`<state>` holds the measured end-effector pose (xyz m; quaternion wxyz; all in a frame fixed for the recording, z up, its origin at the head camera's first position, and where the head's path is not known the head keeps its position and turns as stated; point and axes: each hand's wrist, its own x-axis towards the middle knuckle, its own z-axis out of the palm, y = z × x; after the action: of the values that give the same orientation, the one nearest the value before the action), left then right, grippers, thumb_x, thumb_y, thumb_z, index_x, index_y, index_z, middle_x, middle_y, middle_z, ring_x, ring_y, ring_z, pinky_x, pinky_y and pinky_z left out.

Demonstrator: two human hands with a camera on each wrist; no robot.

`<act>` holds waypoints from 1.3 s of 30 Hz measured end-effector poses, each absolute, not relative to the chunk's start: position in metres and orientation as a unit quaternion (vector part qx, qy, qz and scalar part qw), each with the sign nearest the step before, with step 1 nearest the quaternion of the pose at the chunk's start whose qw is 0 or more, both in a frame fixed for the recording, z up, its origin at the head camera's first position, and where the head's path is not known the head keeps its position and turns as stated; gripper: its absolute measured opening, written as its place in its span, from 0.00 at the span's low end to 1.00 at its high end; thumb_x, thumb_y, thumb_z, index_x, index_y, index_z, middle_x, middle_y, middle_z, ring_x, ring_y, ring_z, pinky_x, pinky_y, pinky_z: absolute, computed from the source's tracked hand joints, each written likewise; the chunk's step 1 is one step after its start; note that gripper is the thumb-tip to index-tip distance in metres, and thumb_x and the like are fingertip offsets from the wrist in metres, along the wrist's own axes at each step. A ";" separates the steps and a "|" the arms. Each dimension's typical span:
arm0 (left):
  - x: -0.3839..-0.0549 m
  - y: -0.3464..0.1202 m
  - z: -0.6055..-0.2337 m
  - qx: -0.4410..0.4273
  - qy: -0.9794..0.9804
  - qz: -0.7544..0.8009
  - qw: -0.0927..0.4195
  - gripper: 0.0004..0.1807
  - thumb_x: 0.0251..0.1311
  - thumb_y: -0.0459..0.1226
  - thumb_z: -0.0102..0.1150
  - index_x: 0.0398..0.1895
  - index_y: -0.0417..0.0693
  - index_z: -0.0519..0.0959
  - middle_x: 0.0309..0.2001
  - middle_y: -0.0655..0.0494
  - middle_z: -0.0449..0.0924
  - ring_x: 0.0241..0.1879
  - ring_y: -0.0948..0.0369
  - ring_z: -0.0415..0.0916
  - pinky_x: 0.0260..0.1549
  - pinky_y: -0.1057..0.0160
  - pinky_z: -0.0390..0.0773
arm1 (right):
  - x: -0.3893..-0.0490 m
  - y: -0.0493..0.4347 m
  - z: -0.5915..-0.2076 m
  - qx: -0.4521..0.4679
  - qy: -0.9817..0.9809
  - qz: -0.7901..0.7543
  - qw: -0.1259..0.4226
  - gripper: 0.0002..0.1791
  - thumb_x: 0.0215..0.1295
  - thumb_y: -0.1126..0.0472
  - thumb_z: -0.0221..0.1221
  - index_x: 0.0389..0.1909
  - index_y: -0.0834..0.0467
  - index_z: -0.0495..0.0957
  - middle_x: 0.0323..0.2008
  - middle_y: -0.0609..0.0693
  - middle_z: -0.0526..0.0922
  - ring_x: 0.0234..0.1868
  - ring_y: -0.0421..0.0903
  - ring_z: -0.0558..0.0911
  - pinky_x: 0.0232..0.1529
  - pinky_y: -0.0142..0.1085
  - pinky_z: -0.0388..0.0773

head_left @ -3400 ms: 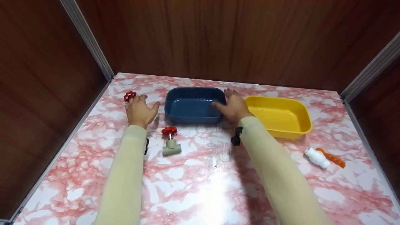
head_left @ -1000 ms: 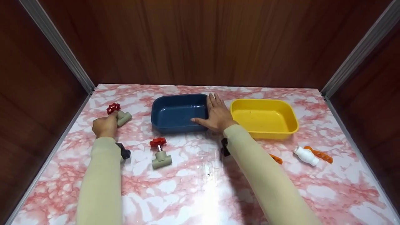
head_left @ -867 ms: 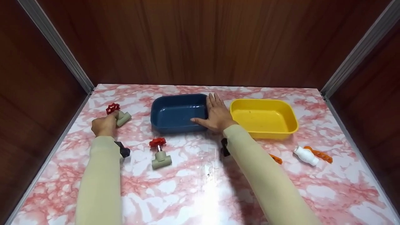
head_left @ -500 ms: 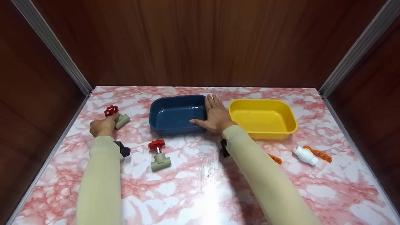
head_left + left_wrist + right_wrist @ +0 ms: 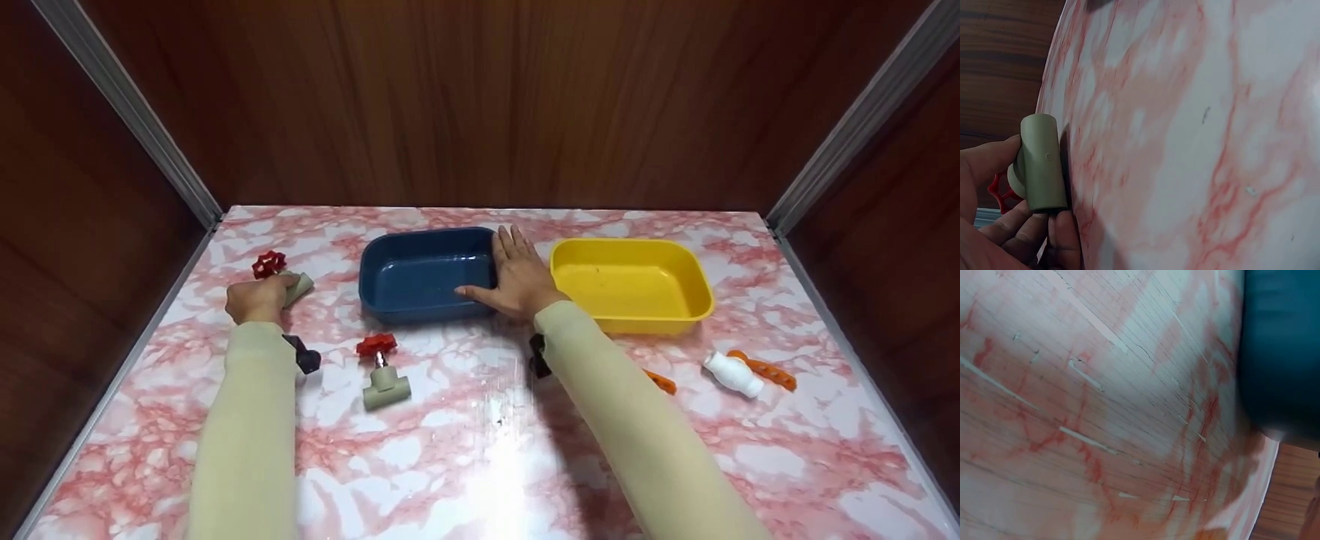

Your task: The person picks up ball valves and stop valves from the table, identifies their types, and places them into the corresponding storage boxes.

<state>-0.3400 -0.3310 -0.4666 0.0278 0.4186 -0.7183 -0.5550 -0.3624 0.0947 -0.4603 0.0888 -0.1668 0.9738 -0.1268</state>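
My left hand (image 5: pixel 259 298) grips a grey-green stop valve (image 5: pixel 301 288) with a red handwheel, at the far left of the table. In the left wrist view the tee-shaped body of this valve (image 5: pixel 1044 163) sits between thumb and fingers, low over the tabletop. With fingers stretched out, my right hand (image 5: pixel 521 281) rests on the right end of a dark blue tray (image 5: pixel 427 313), its thumb over the rim. The right wrist view shows the tray's outer wall (image 5: pixel 1280 354). A second stop valve (image 5: pixel 386 388), also red-wheeled, lies in front of the blue tray.
A yellow tray (image 5: pixel 709 304) stands right of the blue one. Before it lies a white ball valve (image 5: pixel 733 373) with an orange handle (image 5: pixel 772 373). Another orange piece (image 5: pixel 661 381) sticks out from behind my right forearm. Wooden panels (image 5: pixel 480 105) enclose the marbled table.
My left hand, earlier spread near the far-left stop valve, now grips it and has shifted slightly right. My right hand has settled flat against the blue tray's end.
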 end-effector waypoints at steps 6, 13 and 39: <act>-0.339 -0.327 -0.466 0.418 -0.727 -0.544 0.027 0.43 0.66 0.50 0.79 0.82 0.45 0.78 0.83 0.49 0.76 0.75 0.54 0.75 0.77 0.60 0.79 | -0.361 0.095 -0.460 -0.168 0.973 -0.130 0.087 0.73 0.74 0.10 0.45 0.97 0.58 0.34 0.98 0.56 0.32 1.00 0.56 0.32 1.00 0.55 0.32; -0.340 -0.324 -0.463 0.406 -0.753 -0.517 0.019 0.39 0.64 0.49 0.76 0.77 0.43 0.81 0.82 0.45 0.78 0.79 0.50 0.74 0.84 0.57 0.74 | -0.353 0.092 -0.450 -0.169 0.974 -0.126 0.080 0.72 0.75 0.12 0.46 0.97 0.59 0.35 0.99 0.57 0.34 1.00 0.58 0.34 1.00 0.55 0.33; -0.331 -0.332 -0.460 0.422 -0.708 -0.566 0.017 0.38 0.64 0.47 0.80 0.75 0.47 0.80 0.63 0.56 0.82 0.51 0.63 0.80 0.51 0.67 0.86 | -0.352 0.091 -0.451 -0.162 0.974 -0.132 0.085 0.70 0.76 0.14 0.48 0.97 0.58 0.35 0.99 0.56 0.33 1.00 0.57 0.34 1.00 0.55 0.32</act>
<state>-0.3305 -0.3320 -0.4604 0.0169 0.4221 -0.7080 -0.5659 -0.3517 0.0915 -0.4507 0.0849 -0.1617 0.9742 -0.1323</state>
